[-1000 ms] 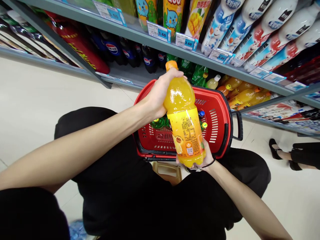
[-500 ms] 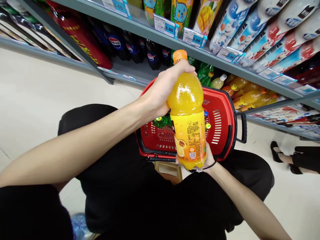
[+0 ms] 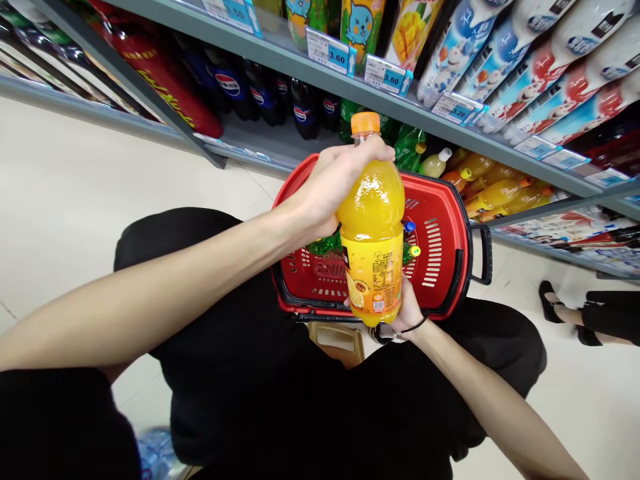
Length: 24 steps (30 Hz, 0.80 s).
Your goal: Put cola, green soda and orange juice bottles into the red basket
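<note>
A large bottle of orange juice (image 3: 376,207) with an orange cap is held over the red shopping basket (image 3: 440,200), its cap end toward the shelf. My left hand (image 3: 337,180) wraps round the upper part, just below the cap. Around the lower end curls my right hand (image 3: 409,310), its fingers partly hidden behind the bottle. In the basket lie green bottles, one with a yellow cap (image 3: 415,251), and a blue cap (image 3: 409,227) shows beside it; the juice bottle covers much of them.
A shelf edge with price tags (image 3: 387,75) runs across the top. Below it stand dark cola bottles (image 3: 303,110) and several juice bottles (image 3: 500,197). A person's feet in black shoes (image 3: 550,303) are at the right. A beige stool (image 3: 337,340) is below the basket.
Both hands have lowered the juice bottle a little; its cap has moved toward me and it looks smaller. More of the blue and yellow caps shows beside it.
</note>
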Each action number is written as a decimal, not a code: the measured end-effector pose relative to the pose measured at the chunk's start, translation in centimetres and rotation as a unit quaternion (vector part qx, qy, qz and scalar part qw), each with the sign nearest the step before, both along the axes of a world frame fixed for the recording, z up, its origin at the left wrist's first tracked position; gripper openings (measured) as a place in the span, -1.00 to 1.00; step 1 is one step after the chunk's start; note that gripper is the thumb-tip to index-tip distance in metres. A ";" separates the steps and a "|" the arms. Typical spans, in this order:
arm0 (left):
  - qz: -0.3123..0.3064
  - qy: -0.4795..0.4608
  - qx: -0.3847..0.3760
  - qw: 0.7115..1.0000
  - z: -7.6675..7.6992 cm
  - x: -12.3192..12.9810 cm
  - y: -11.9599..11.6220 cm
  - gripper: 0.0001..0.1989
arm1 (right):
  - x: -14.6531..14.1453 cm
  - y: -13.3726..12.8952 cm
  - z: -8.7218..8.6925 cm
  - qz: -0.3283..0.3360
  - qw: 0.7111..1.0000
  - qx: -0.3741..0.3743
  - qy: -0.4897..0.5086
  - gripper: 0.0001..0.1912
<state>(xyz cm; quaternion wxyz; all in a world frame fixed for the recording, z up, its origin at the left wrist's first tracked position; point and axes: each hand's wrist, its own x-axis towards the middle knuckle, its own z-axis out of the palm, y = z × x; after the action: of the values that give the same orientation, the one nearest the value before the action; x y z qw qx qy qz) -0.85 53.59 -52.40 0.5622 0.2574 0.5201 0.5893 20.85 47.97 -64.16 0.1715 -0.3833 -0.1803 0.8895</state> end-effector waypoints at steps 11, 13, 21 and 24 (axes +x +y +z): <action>-0.020 -0.005 0.028 0.999 -0.3 0.1 -0.2 -0.72 | 0.5 -0.2 -1.1 -0.027 0.999 -0.014 -0.031 -0.45; -0.027 -0.008 0.033 0.999 -0.4 0.1 -0.3 -0.69 | 0.7 -0.3 -1.3 -0.036 0.998 -0.019 -0.044 -0.48; -0.042 -0.020 0.029 0.998 -0.6 0.1 -0.3 -0.68 | 1.1 -0.3 -1.7 -0.053 0.997 -0.026 -0.052 -0.52; -0.033 -0.021 0.025 0.999 -0.5 0.0 -0.1 -0.68 | 0.6 -0.2 -1.0 -0.079 0.996 -0.007 -0.050 -0.53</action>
<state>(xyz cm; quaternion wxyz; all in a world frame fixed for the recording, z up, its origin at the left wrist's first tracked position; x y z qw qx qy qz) -0.87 53.53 -52.88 0.5857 0.2757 0.4847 0.5883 21.42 47.73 -65.20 0.2291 -0.4415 -0.1521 0.8541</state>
